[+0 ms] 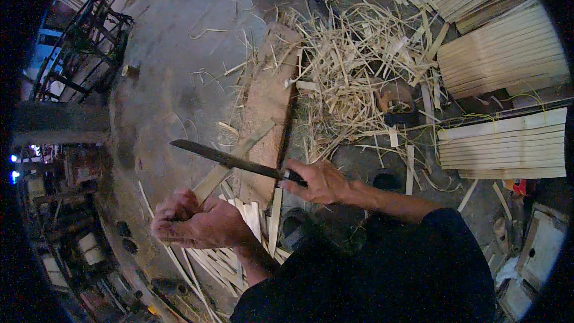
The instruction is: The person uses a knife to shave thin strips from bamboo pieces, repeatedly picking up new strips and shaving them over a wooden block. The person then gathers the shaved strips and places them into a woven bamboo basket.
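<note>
My right hand (317,182) is closed round the dark handle of a long-bladed knife (230,160), whose blade points left. The blade crosses over a flat, pale strip of wood or bamboo (212,180). My left hand (200,218) grips the near end of that strip, fingers wrapped round it. The strip slants away from me, and its far end lies over a thick wooden plank (269,93) on the floor. Whether the blade touches the strip I cannot tell.
Curly shavings (359,72) lie heaped right of the plank. Several long pale strips (221,272) lie below my left hand. Bundles of flat slats (502,51) are stacked at the right. A dark metal frame (89,48) stands far left, on the concrete floor (173,60).
</note>
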The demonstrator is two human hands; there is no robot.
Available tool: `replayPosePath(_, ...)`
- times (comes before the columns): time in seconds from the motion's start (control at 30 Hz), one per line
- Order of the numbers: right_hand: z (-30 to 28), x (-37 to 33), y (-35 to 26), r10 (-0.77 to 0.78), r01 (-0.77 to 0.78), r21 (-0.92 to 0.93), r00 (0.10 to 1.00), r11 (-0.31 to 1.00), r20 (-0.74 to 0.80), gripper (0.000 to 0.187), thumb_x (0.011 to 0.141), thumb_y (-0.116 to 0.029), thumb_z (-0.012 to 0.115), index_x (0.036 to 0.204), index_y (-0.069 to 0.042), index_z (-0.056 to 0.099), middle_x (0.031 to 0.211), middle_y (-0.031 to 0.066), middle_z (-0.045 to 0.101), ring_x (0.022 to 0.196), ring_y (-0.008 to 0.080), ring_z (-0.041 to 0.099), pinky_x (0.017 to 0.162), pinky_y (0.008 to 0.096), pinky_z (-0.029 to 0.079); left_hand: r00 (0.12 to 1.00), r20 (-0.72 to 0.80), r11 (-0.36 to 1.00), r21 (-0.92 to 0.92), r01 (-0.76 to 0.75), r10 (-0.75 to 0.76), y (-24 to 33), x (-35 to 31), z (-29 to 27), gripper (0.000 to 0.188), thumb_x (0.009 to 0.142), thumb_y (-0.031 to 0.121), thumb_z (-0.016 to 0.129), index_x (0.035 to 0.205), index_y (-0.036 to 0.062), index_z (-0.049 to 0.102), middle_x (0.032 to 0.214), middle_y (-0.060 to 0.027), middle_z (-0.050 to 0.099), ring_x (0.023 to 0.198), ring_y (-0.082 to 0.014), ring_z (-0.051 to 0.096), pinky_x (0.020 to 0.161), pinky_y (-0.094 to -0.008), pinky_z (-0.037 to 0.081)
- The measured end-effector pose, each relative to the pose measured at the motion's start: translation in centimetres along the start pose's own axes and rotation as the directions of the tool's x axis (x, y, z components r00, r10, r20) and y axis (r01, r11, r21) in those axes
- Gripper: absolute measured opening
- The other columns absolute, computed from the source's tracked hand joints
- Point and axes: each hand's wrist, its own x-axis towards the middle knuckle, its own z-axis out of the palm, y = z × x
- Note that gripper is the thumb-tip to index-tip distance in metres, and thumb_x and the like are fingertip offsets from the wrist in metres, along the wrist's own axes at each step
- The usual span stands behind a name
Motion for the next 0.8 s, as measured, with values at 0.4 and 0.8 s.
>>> replayPosePath(0.4,-1.9,1.1,3.8,0.211,-0.2,0.156,0.975,0.967,-0.063,0.045,0.092,-0.043,0.049,0.109,-0.002,0.054,0.085,0.0243,0.062,0.078,0.0416,0.062,0.067,0.0466,0.048,0.913,0.078,0.761,-0.526,0.38,-0.401,0.0,0.6,-0.4,0.02,0.1,0.02,0.037,0.087,0.0054,0.039,0.078,-0.0022,0.038,0.068,-0.0133,0.039,0.056,-0.0241,0.041)
replayPosePath(0.8,-1.3,0.8,0.3,0.295,-0.288,-0.064,0.943,0.955,0.155,0.046,0.089,-0.042,0.054,0.116,-0.005,0.052,0.084,0.0251,0.063,0.079,0.0401,0.064,0.067,0.0462,0.051,0.995,0.049,0.942,0.33,0.062,-0.083,0.4,-0.2,-0.7,0.015,0.097,0.017,0.046,0.093,0.0018,0.044,0.086,-0.0057,0.047,0.078,-0.0175,0.049,0.075,-0.0277,0.044)
